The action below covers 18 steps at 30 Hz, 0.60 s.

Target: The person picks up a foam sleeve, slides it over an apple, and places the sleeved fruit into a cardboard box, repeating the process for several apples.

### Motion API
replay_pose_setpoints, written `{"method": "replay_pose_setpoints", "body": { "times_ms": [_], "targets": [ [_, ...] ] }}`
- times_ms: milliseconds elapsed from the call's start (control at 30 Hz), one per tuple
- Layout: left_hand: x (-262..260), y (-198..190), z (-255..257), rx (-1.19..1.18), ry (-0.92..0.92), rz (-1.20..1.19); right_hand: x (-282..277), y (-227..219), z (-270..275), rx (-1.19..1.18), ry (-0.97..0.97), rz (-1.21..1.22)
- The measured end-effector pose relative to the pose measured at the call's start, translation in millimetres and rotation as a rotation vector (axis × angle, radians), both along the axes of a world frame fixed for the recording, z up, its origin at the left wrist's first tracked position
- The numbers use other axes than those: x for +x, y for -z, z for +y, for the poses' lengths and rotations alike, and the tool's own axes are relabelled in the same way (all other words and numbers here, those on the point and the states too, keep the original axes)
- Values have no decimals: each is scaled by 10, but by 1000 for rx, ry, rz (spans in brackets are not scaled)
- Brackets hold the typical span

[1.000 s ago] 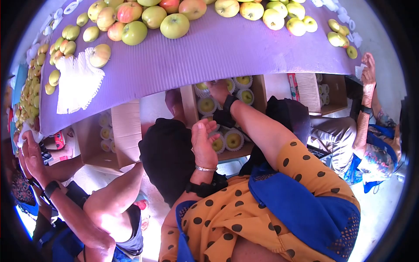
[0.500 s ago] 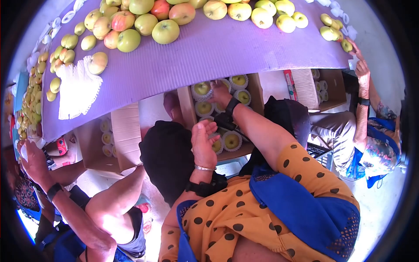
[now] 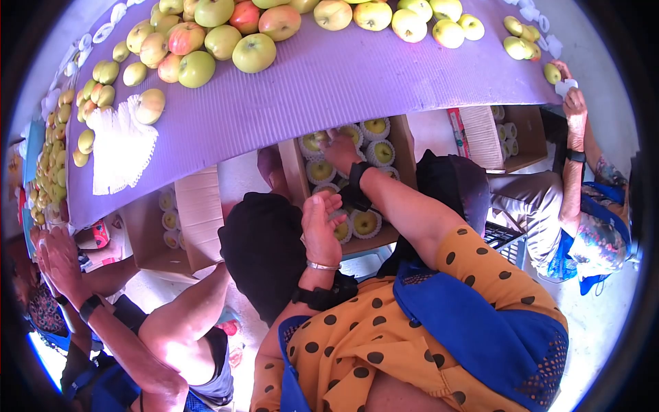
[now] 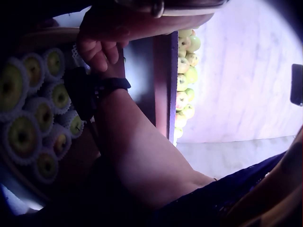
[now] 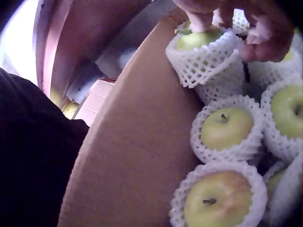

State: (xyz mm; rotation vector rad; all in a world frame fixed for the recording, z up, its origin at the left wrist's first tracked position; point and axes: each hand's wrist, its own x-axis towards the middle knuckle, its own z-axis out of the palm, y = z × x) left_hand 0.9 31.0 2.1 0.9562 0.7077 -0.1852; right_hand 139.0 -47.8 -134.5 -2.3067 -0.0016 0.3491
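Inside a cardboard box [image 3: 294,161], below the table's edge, my right hand [image 3: 341,152] holds a green apple [image 5: 201,39] in a white foam net [image 5: 208,64]. One fingertip lies on the apple's top and other fingers curl by the net's rim. That apple is tilted in the box's far left corner, in the right wrist view. Other netted apples [image 5: 227,125] sit close around it, stems up. My left hand [image 3: 320,223] is held over my lap near the box, palm turned inward, fingers loosely bent, holding nothing.
A purple-covered table [image 3: 329,86] carries many loose apples [image 3: 254,53] and a pile of white foam nets [image 3: 123,147]. Other people's hands [image 3: 62,257] work at both sides. More boxes stand to the left [image 3: 199,220] and right [image 3: 480,137].
My right hand has shifted left onto the apple in the corner. My left hand has stayed in place. The person at the right now holds a white foam piece near an apple.
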Motion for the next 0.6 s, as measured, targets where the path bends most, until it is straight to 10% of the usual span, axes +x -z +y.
{"method": "replay_pose_setpoints", "body": {
  "times_ms": [600],
  "targets": [
    [-26, 20, -35, -7, 64, -5, 77, 247, -110, 210, -6, -4]
  ]
}}
